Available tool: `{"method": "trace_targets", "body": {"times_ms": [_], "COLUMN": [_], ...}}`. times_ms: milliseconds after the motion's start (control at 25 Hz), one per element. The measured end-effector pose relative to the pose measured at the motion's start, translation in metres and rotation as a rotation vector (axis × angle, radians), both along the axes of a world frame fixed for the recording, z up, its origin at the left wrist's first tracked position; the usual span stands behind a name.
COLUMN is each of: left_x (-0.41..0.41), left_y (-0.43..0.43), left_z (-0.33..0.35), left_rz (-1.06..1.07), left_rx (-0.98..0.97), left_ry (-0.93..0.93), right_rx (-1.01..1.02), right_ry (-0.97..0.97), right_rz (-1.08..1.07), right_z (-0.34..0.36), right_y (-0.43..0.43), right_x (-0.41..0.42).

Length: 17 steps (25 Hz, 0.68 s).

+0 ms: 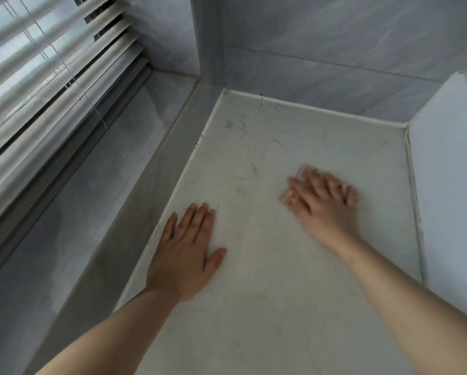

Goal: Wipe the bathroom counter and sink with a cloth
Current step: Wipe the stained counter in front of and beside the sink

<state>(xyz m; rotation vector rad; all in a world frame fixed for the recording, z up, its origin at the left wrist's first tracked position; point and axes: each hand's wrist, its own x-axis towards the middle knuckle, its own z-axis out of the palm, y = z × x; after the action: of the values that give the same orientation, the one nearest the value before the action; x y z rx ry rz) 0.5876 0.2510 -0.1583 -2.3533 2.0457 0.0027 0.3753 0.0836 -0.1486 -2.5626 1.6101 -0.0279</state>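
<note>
The pale counter [294,136] fills the middle of the view, with grey smudges and scratch marks toward its far left corner. My left hand [185,250] lies flat on the counter near its left edge, palm down, fingers spread, holding nothing. My right hand [321,201] is blurred and presses flat on a small beige cloth [286,197], of which only the left and far edges show from under the fingers. No sink is in view.
Grey marble wall tiles [335,50] back the counter. A lower grey window sill [97,185] runs along the left, under white slatted blinds [37,77] with hanging cords. A white raised block [448,171] borders the counter on the right.
</note>
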Motion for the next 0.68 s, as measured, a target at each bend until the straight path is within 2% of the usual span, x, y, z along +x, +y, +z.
{"method": "trace_targets", "body": {"times_ms": [40,120,280,360,480,560,600,680], "left_x": [0.0,0.0,0.0,-0.001,-0.009,-0.014,-0.016,-0.018], "left_y": [0.0,-0.001,-0.001,0.0,0.001,0.004,0.006,0.013], "left_z": [0.0,-0.001,0.0,-0.001,0.003,0.006,0.006,0.004], "left_rz": [0.0,0.003,0.007,0.008,0.032,0.073,0.084,0.085], "left_rx": [-0.004,-0.002,-0.012,-0.011,-0.023,-0.03,-0.026,-0.001], "left_ry": [-0.002,-0.013,0.029,0.017,0.01,0.048,0.062,0.054], "right_rx": [0.075,0.091,-0.043,-0.035,-0.078,0.073,0.103,0.029], "right_ry": [0.008,0.003,-0.103,-0.117,-0.086,-0.039,-0.03,-0.057], "right_rz": [-0.101,-0.105,0.298,0.368,0.105,-0.116,-0.159,-0.046], "right_z": [0.001,0.003,-0.006,-0.008,-0.004,0.001,0.002,0.003], "right_y": [-0.01,-0.011,0.06,0.08,0.067,0.061,0.066,0.099], "right_x": [0.001,0.026,0.051,0.017,-0.042,-0.061,-0.056,-0.032]}}
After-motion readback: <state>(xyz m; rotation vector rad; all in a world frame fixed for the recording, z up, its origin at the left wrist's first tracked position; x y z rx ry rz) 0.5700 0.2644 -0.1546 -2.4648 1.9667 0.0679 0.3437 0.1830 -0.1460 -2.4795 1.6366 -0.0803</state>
